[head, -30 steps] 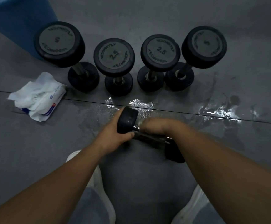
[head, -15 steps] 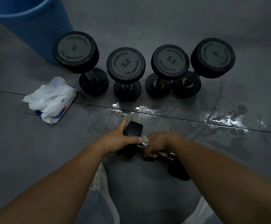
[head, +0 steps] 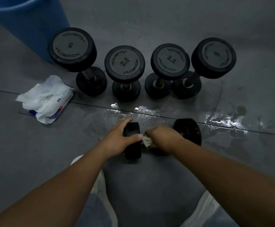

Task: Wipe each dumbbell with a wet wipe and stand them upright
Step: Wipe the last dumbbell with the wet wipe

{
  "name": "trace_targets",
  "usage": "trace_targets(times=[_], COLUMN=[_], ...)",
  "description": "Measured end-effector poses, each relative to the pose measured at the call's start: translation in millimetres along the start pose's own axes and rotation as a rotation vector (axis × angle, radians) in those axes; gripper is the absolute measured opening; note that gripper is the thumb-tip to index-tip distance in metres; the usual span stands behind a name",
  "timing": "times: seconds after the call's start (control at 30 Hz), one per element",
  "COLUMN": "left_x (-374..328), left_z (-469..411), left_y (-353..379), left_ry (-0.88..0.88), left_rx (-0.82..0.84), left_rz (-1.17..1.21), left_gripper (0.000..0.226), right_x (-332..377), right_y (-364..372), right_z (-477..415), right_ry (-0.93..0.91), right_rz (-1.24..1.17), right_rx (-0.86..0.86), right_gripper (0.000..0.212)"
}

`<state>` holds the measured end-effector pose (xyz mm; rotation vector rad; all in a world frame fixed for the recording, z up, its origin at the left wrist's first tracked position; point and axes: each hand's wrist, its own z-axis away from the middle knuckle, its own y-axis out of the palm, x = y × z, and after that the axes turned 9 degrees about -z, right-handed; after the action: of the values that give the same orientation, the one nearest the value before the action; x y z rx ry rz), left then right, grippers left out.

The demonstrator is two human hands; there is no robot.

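A small black dumbbell [head: 189,131] lies on its side on the grey floor in front of me. My left hand [head: 118,141] grips its left head [head: 132,145], thumb over the near side. My right hand [head: 162,139] is wrapped round the metal handle with a crumpled wet wipe [head: 147,142] that peeks out under the fingers. Behind it, several black dumbbells stand upright in a row: a 5 [head: 72,49], a 2.5 [head: 125,63], another 2.5 [head: 170,59] and a tilted-looking 5 [head: 213,57].
A pack of wet wipes [head: 46,99] with loose white sheets lies at the left. A blue bucket [head: 27,22] stands at the back left. Wet patches [head: 223,122] shine on the floor along a seam. My white shoes [head: 100,185] are below.
The lying dumbbell has swung from a diagonal to lie nearly level left to right, its right head now further from me. Both hands stay on it; the wipe now shows at the handle.
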<state>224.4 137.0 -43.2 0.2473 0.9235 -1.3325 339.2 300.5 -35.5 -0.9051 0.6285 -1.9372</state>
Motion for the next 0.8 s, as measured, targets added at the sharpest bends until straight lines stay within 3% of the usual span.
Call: trace_targets(times=[0.17,0.27,0.33,0.4,0.47,0.6,0.63,0.73,0.8], left_x=[3.6,-3.5,-6.4,-6.6,-5.3,0.1,1.3,-0.5,-1.0], left_z=[1.0,-2.5,-5.4,-8.1,-7.7,-6.4,-7.2,-9.0,-10.7], left_y=[0.2,-2.2,-2.4,-1.9,-1.7,-2.3,-2.3,-3.4,-3.5], left_ry=[0.016,-0.003,-0.008,-0.01,-0.002,0.026,0.027,0.013,0.011], left_rx=[-0.005,0.005,-0.014,-0.026,-0.021,-0.005,-0.007,-0.008,-0.018], left_rz=[-0.021,0.062,0.084,0.096,0.105,0.093,0.093,0.11,0.111], left_gripper=[0.082,0.067,0.061,0.06,0.06,0.061,0.061,0.064,0.063], right_x=[8.2,4.5,10.0,23.9,35.2,15.4,8.4,-3.9,-1.6], right_y=[-24.1,-23.3,-5.3,20.3,35.3,22.2,16.3,2.0,2.1], right_z=[35.2,36.5,30.8,23.7,20.2,32.3,37.1,35.8,19.4], right_ry=[-0.014,0.362,0.488,0.432,0.311,0.125,0.126,0.317,0.376], right_rz=[0.043,-0.229,-0.281,-0.126,-0.051,-0.227,-0.282,-0.485,-0.445], right_rx=[-0.222,-0.444,-0.455,-0.442,-0.516,-0.452,-0.447,-0.671,-0.635], right_gripper=[0.02,0.02,0.038,0.042,0.028,0.023,0.023,0.019,0.021])
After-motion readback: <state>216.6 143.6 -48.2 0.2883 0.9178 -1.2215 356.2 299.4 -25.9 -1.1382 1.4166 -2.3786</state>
